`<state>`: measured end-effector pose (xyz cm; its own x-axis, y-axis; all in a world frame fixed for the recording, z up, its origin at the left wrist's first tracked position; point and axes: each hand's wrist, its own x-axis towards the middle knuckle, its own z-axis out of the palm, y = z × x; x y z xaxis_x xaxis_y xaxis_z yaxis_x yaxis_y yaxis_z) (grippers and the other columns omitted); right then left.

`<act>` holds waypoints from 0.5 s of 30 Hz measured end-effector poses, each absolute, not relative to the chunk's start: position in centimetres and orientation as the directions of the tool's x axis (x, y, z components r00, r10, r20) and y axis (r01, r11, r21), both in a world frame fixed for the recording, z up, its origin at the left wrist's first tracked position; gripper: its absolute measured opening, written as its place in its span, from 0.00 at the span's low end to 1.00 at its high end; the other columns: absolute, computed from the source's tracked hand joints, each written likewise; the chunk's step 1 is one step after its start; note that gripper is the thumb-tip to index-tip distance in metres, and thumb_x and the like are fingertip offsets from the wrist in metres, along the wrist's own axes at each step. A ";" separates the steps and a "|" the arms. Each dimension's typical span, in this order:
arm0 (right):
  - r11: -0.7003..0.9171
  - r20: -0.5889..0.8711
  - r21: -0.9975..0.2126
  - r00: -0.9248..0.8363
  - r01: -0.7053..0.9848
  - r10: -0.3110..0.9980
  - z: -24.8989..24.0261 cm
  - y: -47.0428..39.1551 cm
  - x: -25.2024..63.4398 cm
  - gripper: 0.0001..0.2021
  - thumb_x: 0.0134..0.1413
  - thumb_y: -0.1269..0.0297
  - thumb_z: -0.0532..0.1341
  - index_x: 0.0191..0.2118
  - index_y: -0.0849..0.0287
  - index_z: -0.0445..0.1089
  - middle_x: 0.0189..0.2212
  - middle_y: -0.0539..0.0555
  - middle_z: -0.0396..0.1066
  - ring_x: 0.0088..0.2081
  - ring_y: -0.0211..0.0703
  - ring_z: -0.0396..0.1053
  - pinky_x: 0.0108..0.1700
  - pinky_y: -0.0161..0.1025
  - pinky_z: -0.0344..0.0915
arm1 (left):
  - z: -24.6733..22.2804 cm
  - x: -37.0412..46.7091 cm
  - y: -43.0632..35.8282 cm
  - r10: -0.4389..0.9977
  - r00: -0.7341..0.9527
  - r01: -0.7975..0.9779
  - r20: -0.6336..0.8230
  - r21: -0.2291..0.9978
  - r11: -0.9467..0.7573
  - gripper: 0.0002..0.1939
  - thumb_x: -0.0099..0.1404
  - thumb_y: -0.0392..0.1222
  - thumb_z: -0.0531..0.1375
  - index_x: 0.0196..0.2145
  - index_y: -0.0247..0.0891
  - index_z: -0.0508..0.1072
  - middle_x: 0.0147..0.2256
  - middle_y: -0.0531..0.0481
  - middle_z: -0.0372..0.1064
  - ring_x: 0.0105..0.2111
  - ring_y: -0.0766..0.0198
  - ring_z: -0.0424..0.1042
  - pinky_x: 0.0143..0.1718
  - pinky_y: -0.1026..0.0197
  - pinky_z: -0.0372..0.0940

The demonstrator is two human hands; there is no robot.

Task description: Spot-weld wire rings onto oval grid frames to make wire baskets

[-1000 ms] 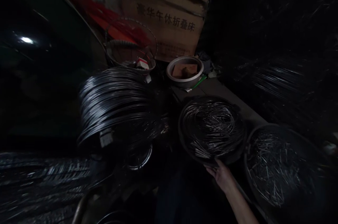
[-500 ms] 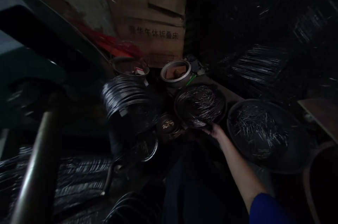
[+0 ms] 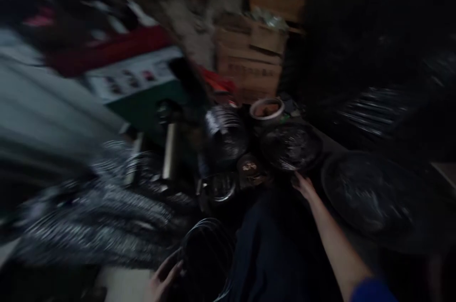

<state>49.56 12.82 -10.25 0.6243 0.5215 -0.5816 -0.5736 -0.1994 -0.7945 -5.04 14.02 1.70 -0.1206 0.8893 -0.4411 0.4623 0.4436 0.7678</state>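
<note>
At the bottom, my left hand [image 3: 166, 277] is curled at the left edge of several thin wire hoops [image 3: 208, 222] and looks closed on them, though blurred. My right hand [image 3: 302, 184] reaches to the near rim of a dark round basin [image 3: 265, 147] that holds thin shiny metal pieces [image 3: 294, 143]. Its fingers are bent together beside the pale ends of these pieces; dimness and blur hide what is between them. My dark-clothed leg [image 3: 263, 240] lies between my two hands.
A larger dark basin [image 3: 331, 197] of metal pieces stands right of my right arm. Behind are a white-rimmed bowl [image 3: 253, 113] and a cardboard box [image 3: 249, 67]. Stacked wire rings [image 3: 223, 119], a metal post [image 3: 171, 150] and heaped shiny coils [image 3: 117, 202] fill the left.
The view has swung left and blurred. My left hand has come into sight with the wire hoops, which sit higher. My right hand stays by the basin's near rim.
</note>
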 end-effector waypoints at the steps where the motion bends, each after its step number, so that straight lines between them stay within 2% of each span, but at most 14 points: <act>1: -0.233 -0.563 -0.812 0.611 -0.536 0.557 -10.0 11.5 48.7 0.17 0.41 0.54 0.70 0.36 0.56 0.71 0.28 0.54 0.76 0.28 0.43 0.76 0.30 0.37 0.72 | 1.9 -4.9 13.7 0.908 -0.097 0.437 -0.408 0.802 0.408 0.33 0.46 0.65 0.69 0.46 0.46 0.79 0.39 0.51 0.82 0.45 0.45 0.79 0.42 0.55 0.75; 6: -0.361 -0.460 -0.888 0.601 -0.286 0.654 -10.5 3.8 47.9 0.13 0.28 0.55 0.68 0.24 0.54 0.71 0.20 0.53 0.73 0.22 0.49 0.72 0.21 0.39 0.67 | 2.4 -5.0 11.8 0.957 -0.096 0.374 -0.275 0.881 0.290 0.37 0.44 0.67 0.69 0.45 0.37 0.80 0.36 0.45 0.80 0.36 0.49 0.79 0.31 0.59 0.73; 7: -0.366 -0.421 -0.904 0.616 -0.222 0.666 -10.8 1.9 48.3 0.12 0.27 0.55 0.68 0.23 0.52 0.71 0.21 0.53 0.73 0.24 0.52 0.74 0.23 0.42 0.70 | 2.3 -5.1 11.5 0.960 -0.096 0.374 -0.263 0.884 0.279 0.38 0.45 0.67 0.68 0.45 0.37 0.80 0.35 0.45 0.80 0.34 0.50 0.78 0.29 0.60 0.71; 9: -0.375 -0.305 -0.926 0.669 -0.041 0.678 -11.5 -1.8 49.4 0.11 0.27 0.53 0.68 0.23 0.49 0.73 0.26 0.55 0.77 0.33 0.58 0.78 0.34 0.48 0.76 | 2.1 -5.3 11.0 0.964 -0.086 0.377 -0.252 0.888 0.265 0.38 0.45 0.68 0.67 0.46 0.37 0.80 0.33 0.46 0.79 0.32 0.53 0.78 0.26 0.62 0.70; 11: -0.421 -0.245 -0.906 0.746 0.052 0.620 -12.1 -5.4 50.4 0.11 0.30 0.51 0.68 0.25 0.46 0.74 0.31 0.57 0.78 0.42 0.62 0.78 0.44 0.51 0.77 | 2.0 -5.4 10.8 0.965 -0.071 0.388 -0.252 0.884 0.260 0.39 0.44 0.70 0.67 0.46 0.38 0.80 0.33 0.46 0.79 0.31 0.53 0.78 0.25 0.62 0.69; 13: -0.421 -0.313 -0.902 0.809 -0.090 0.498 -11.8 -8.5 50.2 0.12 0.34 0.51 0.68 0.29 0.46 0.74 0.33 0.58 0.79 0.44 0.63 0.78 0.45 0.52 0.78 | 1.8 -5.5 10.3 0.969 -0.077 0.411 -0.234 0.878 0.245 0.40 0.41 0.71 0.67 0.44 0.38 0.80 0.34 0.45 0.79 0.32 0.50 0.78 0.26 0.61 0.70; 15: -0.273 -0.473 -0.879 0.794 -0.392 0.382 -10.3 -10.9 48.7 0.14 0.39 0.51 0.69 0.35 0.47 0.73 0.34 0.57 0.79 0.41 0.60 0.79 0.39 0.51 0.80 | 1.5 -5.6 9.4 0.973 -0.122 0.450 -0.198 0.862 0.232 0.40 0.42 0.72 0.66 0.43 0.38 0.80 0.33 0.45 0.79 0.33 0.48 0.79 0.27 0.59 0.72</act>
